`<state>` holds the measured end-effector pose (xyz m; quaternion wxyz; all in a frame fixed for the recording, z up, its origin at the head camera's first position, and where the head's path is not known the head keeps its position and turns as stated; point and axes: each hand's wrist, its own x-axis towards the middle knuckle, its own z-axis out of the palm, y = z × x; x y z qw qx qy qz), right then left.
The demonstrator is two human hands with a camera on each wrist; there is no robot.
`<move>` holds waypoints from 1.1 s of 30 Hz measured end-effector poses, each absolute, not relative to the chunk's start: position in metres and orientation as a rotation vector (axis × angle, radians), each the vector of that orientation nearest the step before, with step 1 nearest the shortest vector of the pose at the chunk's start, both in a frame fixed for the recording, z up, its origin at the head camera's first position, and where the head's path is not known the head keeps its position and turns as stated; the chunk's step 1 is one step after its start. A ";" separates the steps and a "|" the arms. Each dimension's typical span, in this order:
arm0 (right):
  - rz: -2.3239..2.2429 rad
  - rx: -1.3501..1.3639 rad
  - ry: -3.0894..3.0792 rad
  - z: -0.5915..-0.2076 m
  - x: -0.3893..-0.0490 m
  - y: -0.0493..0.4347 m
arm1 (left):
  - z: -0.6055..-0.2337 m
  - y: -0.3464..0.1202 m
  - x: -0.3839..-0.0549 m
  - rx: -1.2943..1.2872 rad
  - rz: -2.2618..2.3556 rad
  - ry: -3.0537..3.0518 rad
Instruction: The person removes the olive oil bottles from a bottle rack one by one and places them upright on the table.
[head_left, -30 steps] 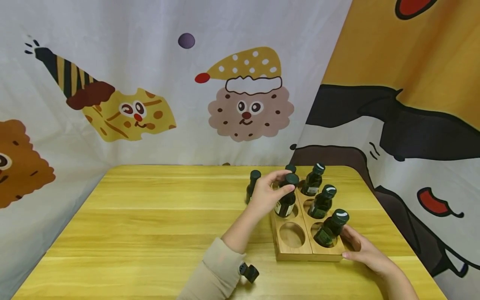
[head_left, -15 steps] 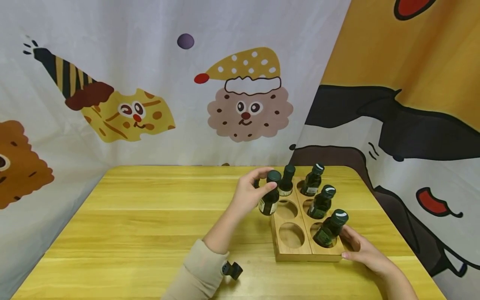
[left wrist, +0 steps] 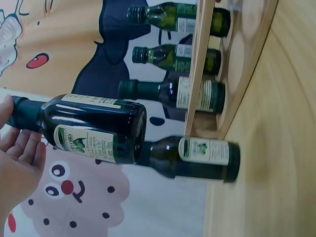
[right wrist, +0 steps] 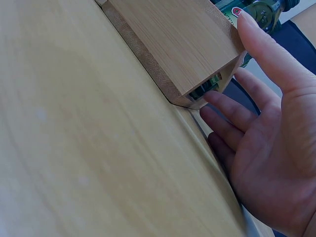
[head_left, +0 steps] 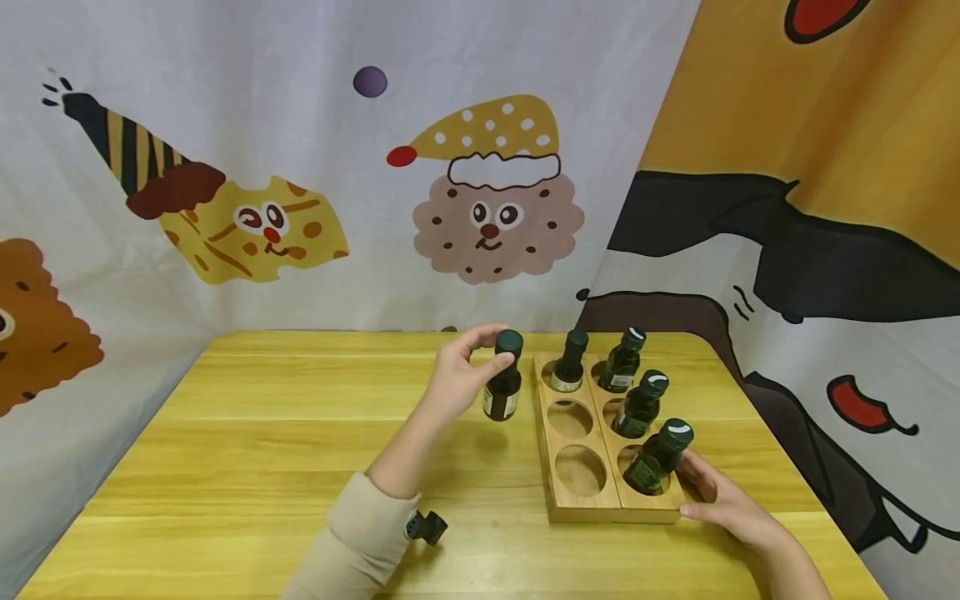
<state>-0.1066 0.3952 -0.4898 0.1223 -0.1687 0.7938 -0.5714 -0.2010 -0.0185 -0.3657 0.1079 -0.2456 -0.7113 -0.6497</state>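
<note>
My left hand (head_left: 456, 377) pinches the neck and cap of a dark olive oil bottle (head_left: 503, 392), held upright above the table left of the wooden bottle rack (head_left: 585, 512). In the left wrist view, a second dark bottle (left wrist: 205, 158) stands on the table behind the held one; the head view hides it. Three greenish bottles, the nearest one (head_left: 654, 468) leaning, fill the rack's right row. One dark bottle (head_left: 569, 367) sits in the far left hole; the two nearer left holes hold nothing. My right hand (head_left: 727, 502) holds the rack's near right corner between thumb and fingers.
The wood-grain table (head_left: 262, 475) extends left of the rack. A cartoon-printed curtain (head_left: 300, 50) hangs behind and to the right. A small black device (head_left: 426, 527) is fixed at my left sleeve cuff.
My left hand has carried the dark bottle out of the rack's middle left hole and leftward over the table. The right hand and the rack have stayed put.
</note>
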 end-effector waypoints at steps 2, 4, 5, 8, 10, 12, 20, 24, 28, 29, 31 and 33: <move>-1.665 -0.501 2.318 -0.491 -0.107 0.396 | -0.364 -0.022 -0.203 -0.724 -1.914 -2.080; -1.667 -0.488 2.315 -0.491 -0.107 0.396 | -0.362 -0.027 -0.205 -0.728 -1.913 -2.063; -1.668 -0.485 2.316 -0.490 -0.107 0.396 | -0.361 -0.029 -0.206 -0.731 -1.906 -2.058; -1.673 -0.494 2.316 -0.488 -0.106 0.395 | -0.358 -0.035 -0.210 -0.730 -1.883 -2.056; -1.680 -0.499 2.314 -0.486 -0.106 0.394 | -0.357 -0.039 -0.212 -0.724 -1.871 -2.054; -1.685 -0.514 2.311 -0.485 -0.105 0.394 | -0.356 -0.042 -0.214 -0.716 -1.862 -2.047; -1.692 -0.513 2.308 -0.486 -0.105 0.393 | -0.354 -0.052 -0.222 -0.664 -1.813 -2.079; -1.693 -0.506 2.309 -0.487 -0.104 0.394 | -0.357 -0.054 -0.229 -0.671 -1.802 -2.083; -1.695 -0.505 2.310 -0.486 -0.103 0.393 | -0.361 -0.056 -0.234 -0.674 -1.806 -2.085; -1.695 -0.507 2.309 -0.486 -0.103 0.393 | -0.362 -0.056 -0.235 -0.674 -1.809 -2.085; -1.697 -0.508 2.306 -0.485 -0.103 0.393 | -0.366 -0.057 -0.237 -0.671 -1.814 -2.084; -1.696 -0.507 2.303 -0.485 -0.103 0.392 | -0.369 -0.057 -0.239 -0.668 -1.820 -2.082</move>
